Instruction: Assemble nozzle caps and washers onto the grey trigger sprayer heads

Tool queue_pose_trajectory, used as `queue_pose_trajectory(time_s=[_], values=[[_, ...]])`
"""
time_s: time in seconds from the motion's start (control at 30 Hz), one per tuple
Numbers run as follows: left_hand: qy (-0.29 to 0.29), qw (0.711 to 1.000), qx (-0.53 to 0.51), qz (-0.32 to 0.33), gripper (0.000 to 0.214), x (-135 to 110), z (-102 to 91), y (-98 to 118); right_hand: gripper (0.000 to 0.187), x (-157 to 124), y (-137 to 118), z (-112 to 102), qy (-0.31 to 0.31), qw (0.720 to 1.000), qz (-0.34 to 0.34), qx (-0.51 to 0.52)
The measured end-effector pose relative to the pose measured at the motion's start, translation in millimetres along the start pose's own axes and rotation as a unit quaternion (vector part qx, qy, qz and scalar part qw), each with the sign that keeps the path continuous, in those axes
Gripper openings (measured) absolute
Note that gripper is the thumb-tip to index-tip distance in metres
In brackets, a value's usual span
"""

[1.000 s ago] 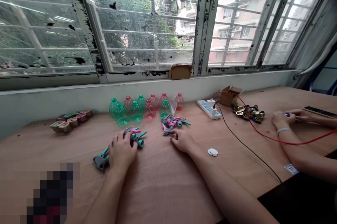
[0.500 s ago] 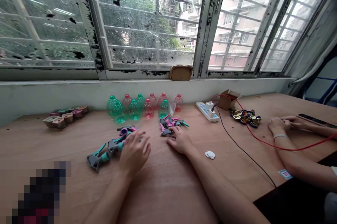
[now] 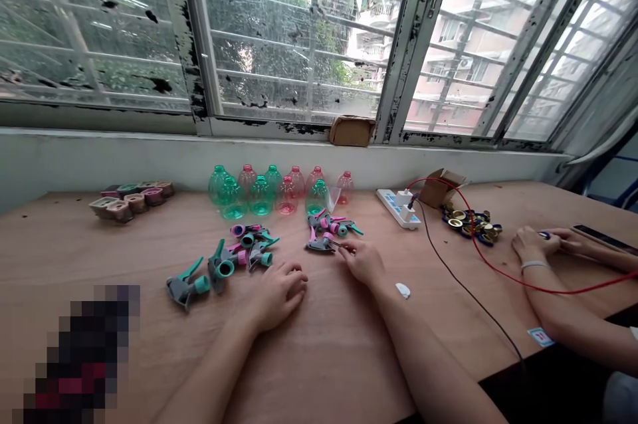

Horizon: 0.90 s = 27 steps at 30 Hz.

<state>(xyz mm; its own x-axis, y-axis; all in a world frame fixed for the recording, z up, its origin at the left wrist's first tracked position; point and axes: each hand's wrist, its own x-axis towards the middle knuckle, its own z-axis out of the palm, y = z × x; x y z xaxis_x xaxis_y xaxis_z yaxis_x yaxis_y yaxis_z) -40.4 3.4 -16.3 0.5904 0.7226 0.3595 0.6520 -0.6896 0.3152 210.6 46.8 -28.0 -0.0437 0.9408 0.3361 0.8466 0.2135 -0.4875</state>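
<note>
Left hand loose on the table, right hand at the spray heads

In the head view, a white power strip lies near the wall on the wooden table, with two plugs standing in it. The person's left hand rests to the left of the strip and nearer the person, fingers slack and slightly curled, gripping nothing that shows. Beyond it and farther left of the strip lies a loose group of grey spray heads with teal and pink parts, the outermost one tipped on its side.

The right hand is closer to the strip, to its left and nearer the person. Its fingertips meet a thin dark piece beside a grey and pink spray head; whether they pinch it or only touch it cannot be told. More pink and teal spray heads are heaped just behind, left of the strip.

Also left of the strip, along the wall, stand upright green bottles and red bottles (all see-through, none with a spray head on top). A small white flat piece lies on the near side of the strip. To the strip's right are an open cardboard box, a pile of gold and dark blue rings and, farther right, a co-worker's hand with a band at the wrist.
</note>
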Motion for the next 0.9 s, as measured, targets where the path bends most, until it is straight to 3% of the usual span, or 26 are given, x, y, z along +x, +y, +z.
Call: queue_pose_trajectory(time_s=[0.2,0.3,0.47,0.6,0.7,0.9], values=[[-0.002,1.000,-0.006,-0.001,0.017,2.1,0.5,0.7,0.026,-1.1,-2.7,-23.3,-0.055,0.986,0.018,-0.155],[0.005,1.000,-0.006,-0.007,0.019,3.7,-0.7,0.9,0.025,-2.9,-10.5,-29.2,-0.102,0.982,-0.028,-0.159],[0.047,0.998,-0.008,-0.028,0.030,5.4,-5.8,6.0,0.022,-11.6,-20.7,-31.6,-0.177,0.968,-0.165,-0.068],[0.020,0.999,-0.023,-0.024,0.054,4.7,-5.0,8.6,0.024,-13.4,-18.1,-25.2,-0.237,0.946,-0.203,0.087],[0.004,0.999,-0.034,-0.033,0.057,3.1,-2.1,6.3,0.022,-10.1,-10.4,-17.4,-0.203,0.950,-0.189,0.144],[0.015,0.999,-0.049,-0.007,0.063,1.3,-5.5,5.6,0.021,-6.2,-3.7,-3.5,-0.098,0.969,-0.171,0.150]])
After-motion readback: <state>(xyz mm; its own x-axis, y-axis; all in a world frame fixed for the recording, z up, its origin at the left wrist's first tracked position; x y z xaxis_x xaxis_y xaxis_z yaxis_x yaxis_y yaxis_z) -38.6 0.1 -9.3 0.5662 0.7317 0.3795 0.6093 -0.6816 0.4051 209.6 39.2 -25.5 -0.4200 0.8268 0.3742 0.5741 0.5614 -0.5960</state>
